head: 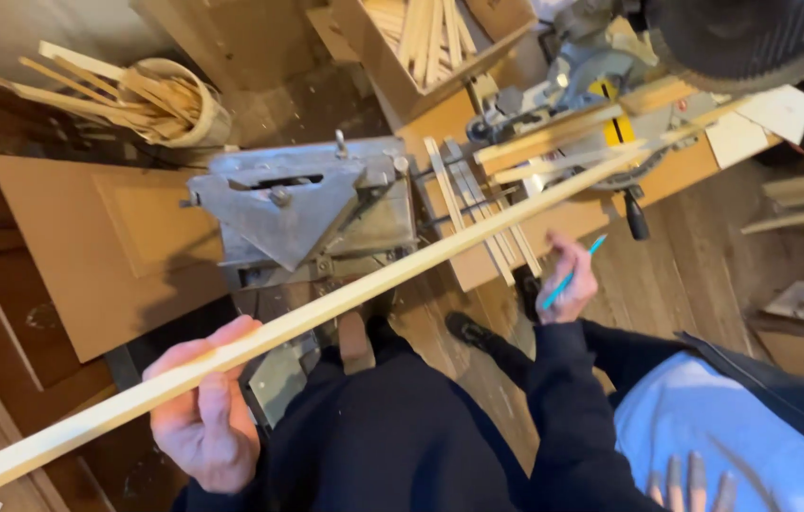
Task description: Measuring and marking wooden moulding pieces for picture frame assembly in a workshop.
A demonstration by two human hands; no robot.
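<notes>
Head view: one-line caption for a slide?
Left hand grips a long wooden strip over a metal cutting jig; right hand holds a blue pencil.

This is a woodworking shop, cluttered and well used. A miter saw sits on a board at the far side, a grey metal cutting machine stands on the floor, and a bucket and a cardboard box are stuffed with thin wooden strips. Cut slats lie about on brown panels and plank flooring.
</notes>
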